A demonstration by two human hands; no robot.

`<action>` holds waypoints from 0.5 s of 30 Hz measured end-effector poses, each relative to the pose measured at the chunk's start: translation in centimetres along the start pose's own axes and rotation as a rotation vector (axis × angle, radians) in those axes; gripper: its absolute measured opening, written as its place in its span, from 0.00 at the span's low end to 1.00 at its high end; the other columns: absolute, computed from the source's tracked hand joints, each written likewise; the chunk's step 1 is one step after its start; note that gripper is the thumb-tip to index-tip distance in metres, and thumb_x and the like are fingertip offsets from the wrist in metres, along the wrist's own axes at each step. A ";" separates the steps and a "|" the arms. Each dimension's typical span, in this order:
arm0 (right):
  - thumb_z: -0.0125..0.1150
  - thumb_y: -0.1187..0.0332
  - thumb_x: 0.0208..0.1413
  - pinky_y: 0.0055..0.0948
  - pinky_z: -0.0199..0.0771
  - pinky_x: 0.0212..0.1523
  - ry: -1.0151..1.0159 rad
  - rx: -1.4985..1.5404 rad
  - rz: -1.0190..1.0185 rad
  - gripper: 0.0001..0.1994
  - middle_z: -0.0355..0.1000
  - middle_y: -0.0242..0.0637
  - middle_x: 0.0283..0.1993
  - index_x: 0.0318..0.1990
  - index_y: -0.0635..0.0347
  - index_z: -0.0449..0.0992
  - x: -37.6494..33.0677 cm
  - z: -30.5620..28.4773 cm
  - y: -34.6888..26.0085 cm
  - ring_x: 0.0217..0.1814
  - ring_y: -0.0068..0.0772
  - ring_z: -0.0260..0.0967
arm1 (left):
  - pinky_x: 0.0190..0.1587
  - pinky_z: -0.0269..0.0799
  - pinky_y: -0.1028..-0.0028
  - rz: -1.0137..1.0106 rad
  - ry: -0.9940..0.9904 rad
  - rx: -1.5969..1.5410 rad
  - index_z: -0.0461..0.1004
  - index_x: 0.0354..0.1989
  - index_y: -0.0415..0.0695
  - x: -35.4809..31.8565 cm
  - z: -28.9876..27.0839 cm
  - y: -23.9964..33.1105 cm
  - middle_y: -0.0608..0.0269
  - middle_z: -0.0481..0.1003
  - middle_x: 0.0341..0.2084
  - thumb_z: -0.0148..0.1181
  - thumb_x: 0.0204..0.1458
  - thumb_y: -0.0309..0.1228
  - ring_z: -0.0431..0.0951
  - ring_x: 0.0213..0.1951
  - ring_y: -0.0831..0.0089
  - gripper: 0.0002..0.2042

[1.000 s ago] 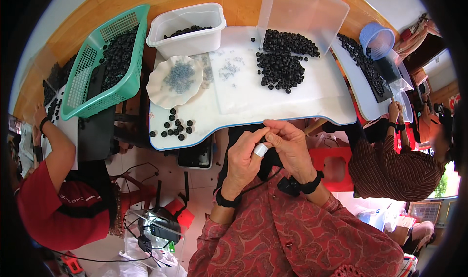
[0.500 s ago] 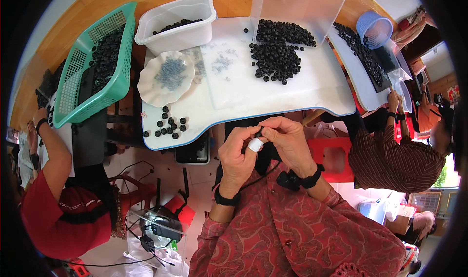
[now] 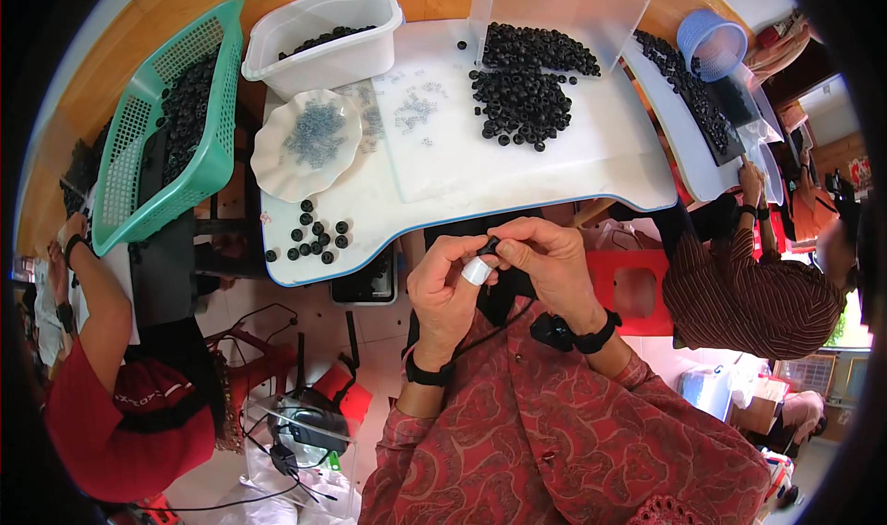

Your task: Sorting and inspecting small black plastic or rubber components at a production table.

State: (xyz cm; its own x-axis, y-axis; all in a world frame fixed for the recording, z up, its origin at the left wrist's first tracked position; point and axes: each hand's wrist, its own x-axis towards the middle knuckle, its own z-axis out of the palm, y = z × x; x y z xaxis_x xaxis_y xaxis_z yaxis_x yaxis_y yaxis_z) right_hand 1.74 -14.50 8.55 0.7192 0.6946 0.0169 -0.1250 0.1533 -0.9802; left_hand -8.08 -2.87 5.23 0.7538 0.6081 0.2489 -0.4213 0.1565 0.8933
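Note:
Just off the table's front edge, I hold a small black round piece [image 3: 489, 245] between both hands. My left hand [image 3: 442, 289] pinches it from the left, with a white wrap [image 3: 476, 271] around one finger. From the right, the thumb and fingertips of my right hand [image 3: 552, 265] close on the same piece. Fingers cover much of it, so its details do not show. Several finished-looking black pieces [image 3: 319, 239] lie at the table's left front corner. Beside them stands a cream wavy-rimmed plate [image 3: 268, 160] with tiny clear bits [image 3: 319, 135].
A heap of black pieces [image 3: 524, 109] spills from a tipped clear bin [image 3: 564, 3] on the white table [image 3: 573, 179]. At the back left stand a white tub [image 3: 342, 68] and a green basket [image 3: 162, 211]. Co-workers sit at both sides; a red stool [image 3: 633, 289] is at right.
Both hands stay together on the black piece, with the fingers shifting slightly and the piece showing a little more. The whole view has shifted slightly.

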 end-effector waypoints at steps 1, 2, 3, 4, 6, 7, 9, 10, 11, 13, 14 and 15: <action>0.61 0.78 0.62 0.21 0.77 0.39 -0.001 0.024 -0.001 0.08 0.78 0.36 0.40 0.46 0.68 0.80 0.0 0.1 0.0 0.38 0.21 0.75 | 0.34 0.79 0.78 -0.006 0.003 -0.002 0.76 0.45 0.33 0.0 0.0 0.0 0.60 0.75 0.35 0.56 0.59 0.18 0.80 0.32 0.77 0.07; 0.60 0.78 0.62 0.22 0.78 0.39 -0.001 0.048 -0.003 0.07 0.78 0.37 0.40 0.46 0.68 0.79 0.1 0.4 -0.2 0.39 0.22 0.76 | 0.33 0.79 0.78 -0.009 0.000 -0.004 0.76 0.45 0.33 0.1 0.0 -0.1 0.60 0.75 0.35 0.57 0.58 0.17 0.79 0.31 0.76 0.08; 0.60 0.79 0.62 0.22 0.79 0.38 -0.003 0.072 -0.004 0.07 0.78 0.37 0.40 0.46 0.69 0.79 0.1 0.5 -0.4 0.39 0.23 0.77 | 0.33 0.79 0.78 -0.011 -0.001 -0.006 0.75 0.45 0.34 0.1 0.0 -0.2 0.60 0.75 0.35 0.58 0.57 0.17 0.79 0.30 0.76 0.08; 0.59 0.79 0.62 0.23 0.80 0.38 -0.009 0.068 0.000 0.07 0.78 0.38 0.40 0.46 0.69 0.78 0.2 0.5 -0.5 0.39 0.24 0.77 | 0.32 0.79 0.78 -0.013 -0.003 -0.008 0.75 0.45 0.34 0.1 0.0 -0.3 0.60 0.75 0.35 0.58 0.56 0.16 0.79 0.30 0.75 0.09; 0.59 0.79 0.62 0.25 0.81 0.37 -0.021 0.060 0.009 0.07 0.77 0.39 0.40 0.46 0.70 0.78 0.2 0.5 -0.6 0.40 0.26 0.78 | 0.32 0.79 0.78 -0.024 -0.003 -0.023 0.75 0.45 0.34 0.1 0.0 -0.5 0.60 0.75 0.35 0.58 0.56 0.16 0.79 0.30 0.76 0.09; 0.59 0.79 0.62 0.25 0.81 0.37 -0.022 0.063 0.016 0.07 0.77 0.39 0.40 0.46 0.70 0.77 0.3 0.5 -0.8 0.40 0.27 0.78 | 0.32 0.79 0.78 -0.028 -0.003 -0.031 0.75 0.45 0.35 0.1 0.0 -0.5 0.60 0.75 0.35 0.58 0.56 0.16 0.79 0.30 0.76 0.09; 0.58 0.79 0.62 0.26 0.81 0.36 -0.024 0.069 0.031 0.07 0.77 0.39 0.40 0.45 0.71 0.77 0.3 0.7 -0.9 0.40 0.27 0.78 | 0.32 0.78 0.79 0.000 -0.006 -0.004 0.75 0.46 0.35 0.2 0.0 -0.5 0.60 0.75 0.35 0.58 0.56 0.16 0.78 0.30 0.76 0.10; 0.59 0.78 0.62 0.25 0.81 0.36 -0.019 0.083 0.047 0.06 0.77 0.38 0.40 0.45 0.70 0.77 0.3 0.7 -1.0 0.40 0.26 0.78 | 0.32 0.78 0.79 0.014 -0.008 0.010 0.75 0.47 0.35 0.2 0.0 -0.5 0.61 0.75 0.35 0.58 0.56 0.16 0.78 0.30 0.77 0.10; 0.59 0.78 0.62 0.24 0.80 0.36 -0.015 0.096 0.063 0.06 0.77 0.37 0.39 0.45 0.70 0.77 0.3 0.7 -0.9 0.39 0.24 0.77 | 0.31 0.77 0.80 -0.001 0.005 0.005 0.75 0.48 0.35 0.2 0.1 -0.3 0.61 0.74 0.35 0.58 0.56 0.16 0.77 0.30 0.77 0.11; 0.60 0.77 0.62 0.22 0.77 0.36 -0.015 0.098 0.080 0.06 0.77 0.35 0.38 0.44 0.69 0.78 0.3 0.6 -0.8 0.37 0.22 0.75 | 0.30 0.76 0.80 -0.029 0.032 -0.004 0.75 0.49 0.35 0.1 0.3 -0.1 0.62 0.74 0.35 0.58 0.56 0.16 0.75 0.29 0.79 0.13; 0.61 0.76 0.62 0.20 0.76 0.36 -0.017 0.086 0.080 0.06 0.76 0.34 0.37 0.43 0.69 0.78 0.3 0.4 -0.5 0.36 0.20 0.74 | 0.30 0.75 0.81 -0.007 0.000 0.032 0.75 0.50 0.35 0.2 0.2 -0.2 0.63 0.73 0.35 0.59 0.56 0.17 0.74 0.29 0.79 0.13; 0.62 0.76 0.62 0.19 0.74 0.36 -0.021 0.074 0.080 0.05 0.76 0.33 0.37 0.43 0.68 0.78 0.3 0.2 -0.4 0.35 0.18 0.72 | 0.29 0.74 0.81 0.015 -0.031 0.068 0.76 0.51 0.35 0.3 -0.1 -0.3 0.63 0.73 0.34 0.59 0.56 0.17 0.73 0.29 0.80 0.14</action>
State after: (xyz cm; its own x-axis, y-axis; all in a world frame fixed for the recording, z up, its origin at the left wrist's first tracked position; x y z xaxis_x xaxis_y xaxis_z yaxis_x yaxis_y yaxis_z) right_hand 1.86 -14.17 8.95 0.6906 0.7211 -0.0559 -0.2324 0.1481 -0.9613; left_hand -7.75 -2.67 5.00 0.7635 0.5853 0.2730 -0.3981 0.0936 0.9126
